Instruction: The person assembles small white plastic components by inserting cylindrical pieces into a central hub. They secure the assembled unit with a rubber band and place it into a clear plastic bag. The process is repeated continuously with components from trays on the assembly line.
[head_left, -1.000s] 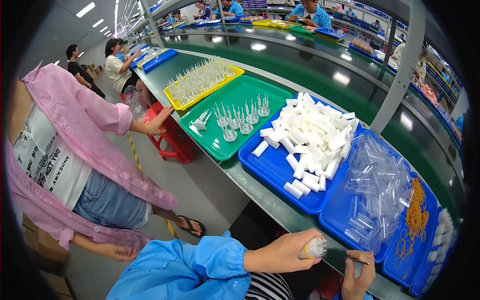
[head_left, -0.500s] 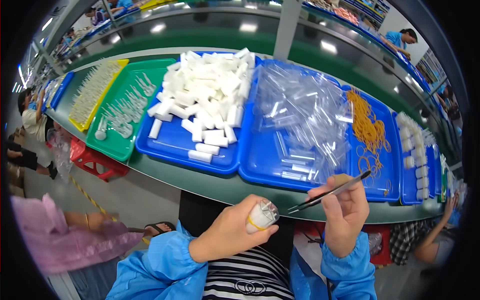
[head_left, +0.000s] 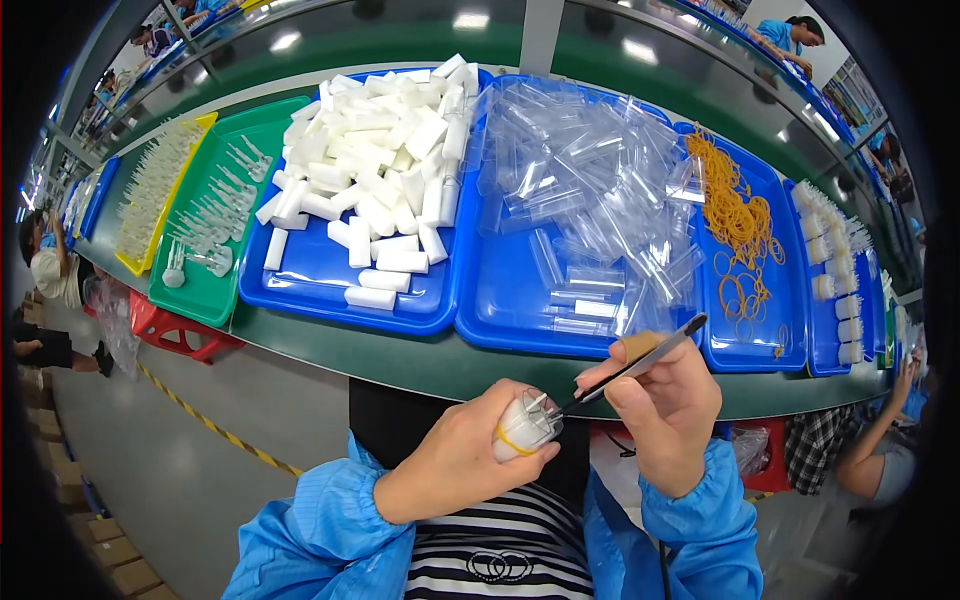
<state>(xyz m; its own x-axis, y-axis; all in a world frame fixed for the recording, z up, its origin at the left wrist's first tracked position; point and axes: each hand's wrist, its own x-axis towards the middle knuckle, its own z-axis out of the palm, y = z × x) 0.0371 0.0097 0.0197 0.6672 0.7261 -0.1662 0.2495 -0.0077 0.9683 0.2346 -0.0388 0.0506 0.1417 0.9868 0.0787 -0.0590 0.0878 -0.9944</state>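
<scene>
My left hand (head_left: 455, 455) is closed around a clear plastic cylinder (head_left: 523, 428) with a white filling inside and a yellow rubber band about it. Small white prongs show at its open end, which points up and right. Between thumb and fingers of my right hand (head_left: 668, 415) I grip dark tweezers (head_left: 640, 362). Their tips are at the mouth of the cylinder; whether they touch anything inside I cannot tell. A tan covering wraps one finger of the right hand.
Along the green bench stand a green tray (head_left: 180, 300) of white stemmed parts, a blue tray (head_left: 330, 305) of white foam-like blocks, another blue tray (head_left: 500, 325) of clear tubes, and a blue tray (head_left: 740, 355) of rubber bands. Other people sit at both sides.
The tweezers have moved left and down, so their tips have come to the cylinder's open end. My left hand stays nearly in place. A person in pink at the left has left the view.
</scene>
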